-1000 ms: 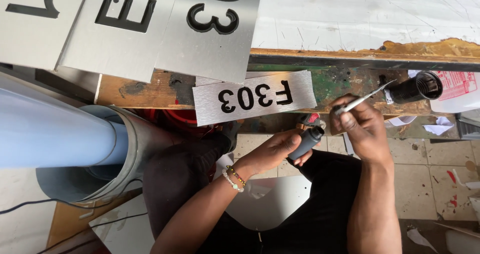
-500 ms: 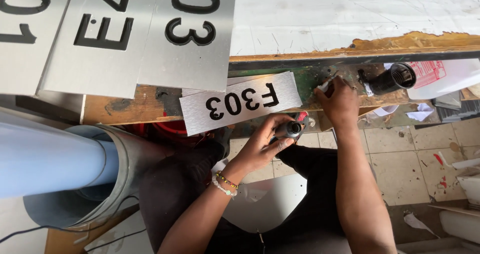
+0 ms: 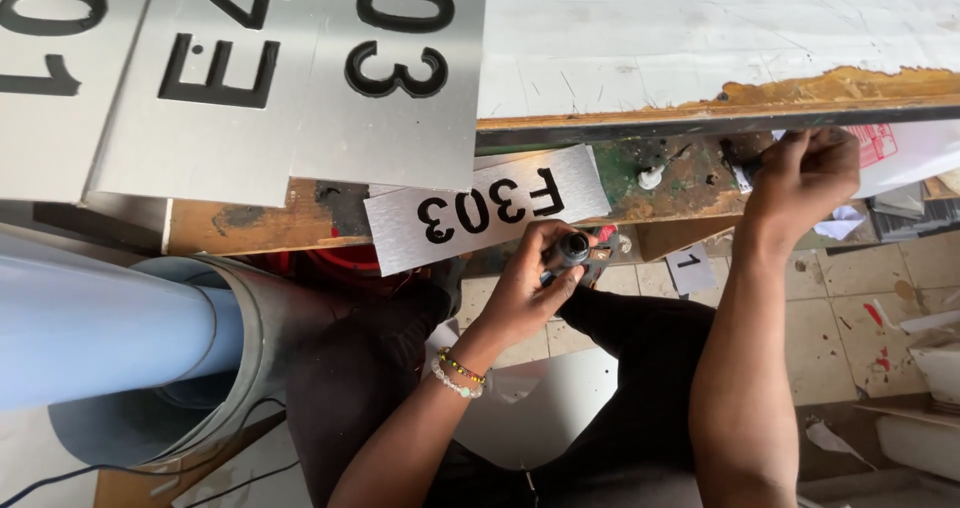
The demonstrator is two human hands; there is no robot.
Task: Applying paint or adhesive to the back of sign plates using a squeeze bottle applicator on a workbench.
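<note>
We note our left hand closed around a small dark bottle; our right hand curled at the counter edge, its grip apparently empty.

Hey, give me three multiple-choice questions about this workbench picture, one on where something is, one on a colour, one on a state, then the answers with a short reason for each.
1. Where does the small brushed metal plate lie?
A. On the floor tiles
B. On the worn wooden ledge below the white bench top
C. Inside the grey pipe

2. What colour are the characters on the large metal sheets?
A. Black
B. Red
C. Green

3. What is the left hand doing?
A. Resting open on the lap
B. Lying flat on the white bench top
C. Closed around a small dark bottle-like item

Answers:
1 B, the plate rests tilted on the wooden ledge, partly under a large sheet.
2 A, the cut characters look black against the silver.
3 C, the fingers wrap the dark item, while the right hand reaches to the bench edge.
</note>
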